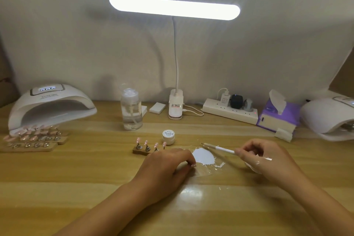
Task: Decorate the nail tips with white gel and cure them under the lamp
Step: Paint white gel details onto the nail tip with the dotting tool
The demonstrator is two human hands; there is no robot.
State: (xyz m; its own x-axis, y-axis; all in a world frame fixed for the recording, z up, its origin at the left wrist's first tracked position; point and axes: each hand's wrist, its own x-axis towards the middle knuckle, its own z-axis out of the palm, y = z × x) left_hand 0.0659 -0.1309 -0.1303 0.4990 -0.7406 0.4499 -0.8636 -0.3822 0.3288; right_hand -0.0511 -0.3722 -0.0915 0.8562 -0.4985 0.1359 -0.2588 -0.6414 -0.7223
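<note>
Our left grip (172,161) pinches a light, fragile nail tip (193,165), best held by its stem; our right grip (262,155) clasps the brush (218,147).

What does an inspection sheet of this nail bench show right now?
Surface: wooden table, white gel patch on clear film, stray white flecks.
Job's things: gel jar, lid on; stand of four nail tips; racks of tips before curing lamp, left; second lamp, right.
Clutter: pump bottle, tissue pack, white block.
Hands: right hand pinches brush, white smears on skin; left hand curled beside film, hold unclear.
Cables: power strip, plugs in it; white lead beside it.
Surroundings: lit desk lamp, plain wall.
</note>
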